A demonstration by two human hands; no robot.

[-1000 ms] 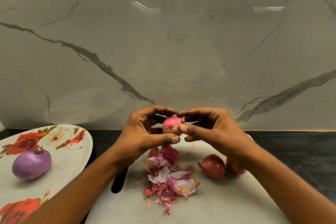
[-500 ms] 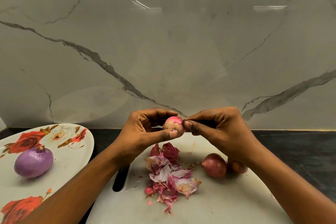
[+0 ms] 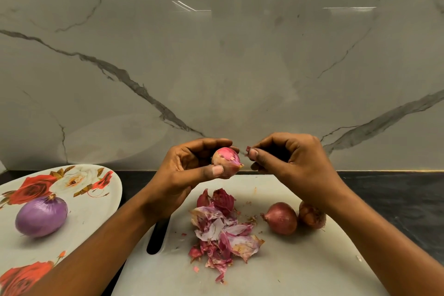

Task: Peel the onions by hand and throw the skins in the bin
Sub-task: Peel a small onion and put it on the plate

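We hold the part-peeled onion (image 3: 227, 162) above the board (image 3: 300, 271), our left hand (image 3: 187, 173) curled round it with the thumb pressed on its front. Our right hand (image 3: 290, 166), just beside it, pinches a scrap (image 3: 248, 149) of skin between thumb and fingertips (the other fingers curl inward). Under the hands lie the skins (image 3: 223, 230) in a heap, with an unpeeled onion (image 3: 281, 218) and a second onion (image 3: 311, 216) to their right, and a purple onion (image 3: 41, 216) rests on the flowered plate (image 3: 96, 211) at left.

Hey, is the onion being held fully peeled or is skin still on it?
Partly peeled. The onion in the left hand shows pink flesh, but tan papery skin clings near its tip.
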